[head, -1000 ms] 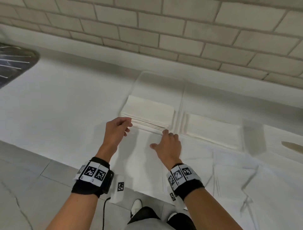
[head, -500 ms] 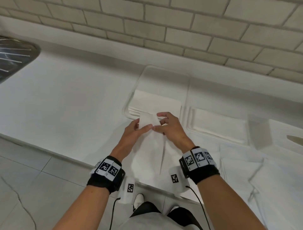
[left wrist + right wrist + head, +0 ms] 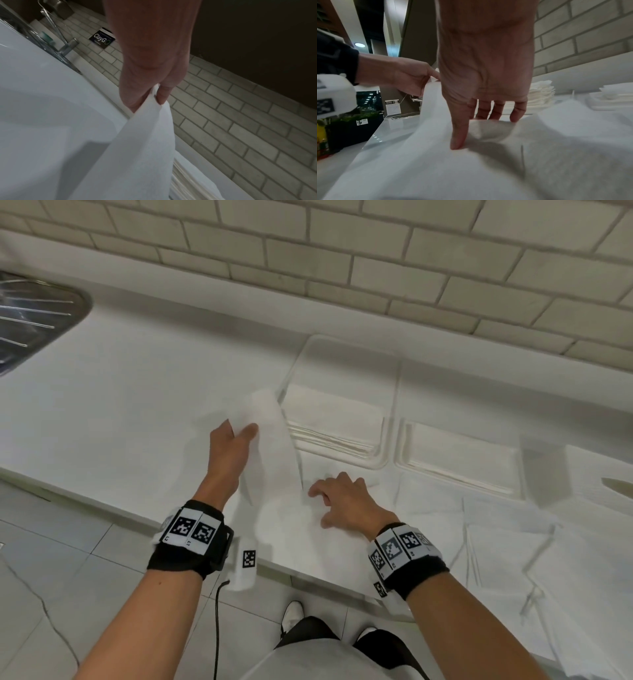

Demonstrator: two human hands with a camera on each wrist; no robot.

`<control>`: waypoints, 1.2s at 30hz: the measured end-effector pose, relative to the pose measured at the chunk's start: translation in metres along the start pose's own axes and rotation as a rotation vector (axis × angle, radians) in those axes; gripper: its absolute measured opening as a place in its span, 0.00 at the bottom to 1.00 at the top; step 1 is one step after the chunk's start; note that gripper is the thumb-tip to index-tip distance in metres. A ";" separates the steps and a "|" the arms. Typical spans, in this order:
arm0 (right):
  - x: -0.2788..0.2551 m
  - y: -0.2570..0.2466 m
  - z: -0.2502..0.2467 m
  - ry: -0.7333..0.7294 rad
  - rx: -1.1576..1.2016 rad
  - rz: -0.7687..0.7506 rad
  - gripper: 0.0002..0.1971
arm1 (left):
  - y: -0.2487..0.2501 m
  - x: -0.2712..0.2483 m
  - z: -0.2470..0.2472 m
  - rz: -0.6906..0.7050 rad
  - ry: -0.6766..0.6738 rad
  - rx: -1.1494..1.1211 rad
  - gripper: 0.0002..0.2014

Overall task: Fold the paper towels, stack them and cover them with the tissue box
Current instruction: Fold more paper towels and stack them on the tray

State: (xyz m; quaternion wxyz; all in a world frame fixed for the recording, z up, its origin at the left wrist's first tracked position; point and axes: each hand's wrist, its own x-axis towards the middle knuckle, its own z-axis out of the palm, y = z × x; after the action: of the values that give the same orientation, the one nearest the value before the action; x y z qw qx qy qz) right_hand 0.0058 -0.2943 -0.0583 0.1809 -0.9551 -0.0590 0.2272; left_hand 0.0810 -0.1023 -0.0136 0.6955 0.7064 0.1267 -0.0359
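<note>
My left hand (image 3: 245, 433) pinches one corner of a white paper towel (image 3: 274, 453) between thumb and fingers and holds it up above the counter, left of the stack. The pinch shows close up in the left wrist view, left hand (image 3: 154, 97) on the paper towel (image 3: 145, 142). My right hand (image 3: 329, 491) rests with spread fingertips on the lower part of the same towel, flat on the counter; the right hand (image 3: 486, 129) touches the towel (image 3: 436, 162) with straight fingers. A stack of folded towels (image 3: 335, 419) lies in a clear tray just beyond.
A second clear tray (image 3: 459, 460) with folded towels sits right of the first. Loose unfolded towels (image 3: 513, 542) cover the counter at the right. A metal sink drainer (image 3: 30, 313) is far left. The brick wall (image 3: 342, 251) runs behind, and the counter edge (image 3: 102, 501) is close to me.
Both hands pinched the towel's end together in front of the stack. Now the left hand has carried a corner up and leftward, and the right hand has let go and dropped onto the towel.
</note>
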 end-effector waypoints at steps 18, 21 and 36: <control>-0.028 -0.022 -0.075 0.480 1.328 -0.001 0.08 | 0.013 -0.028 0.041 -0.140 -0.335 -0.149 0.14; -0.028 -0.015 -0.065 0.565 1.375 0.115 0.10 | 0.023 -0.042 0.063 -0.230 -0.498 -0.317 0.25; -0.077 0.101 -0.024 0.102 0.296 0.177 0.29 | 0.016 -0.036 0.113 -0.059 -0.272 0.009 0.08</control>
State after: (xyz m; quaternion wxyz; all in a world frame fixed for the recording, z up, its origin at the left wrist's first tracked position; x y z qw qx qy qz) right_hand -0.0490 -0.4109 -0.0440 0.3013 -0.9298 0.0688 0.1999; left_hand 0.0643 -0.2191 0.0071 0.7015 0.6942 0.0517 -0.1524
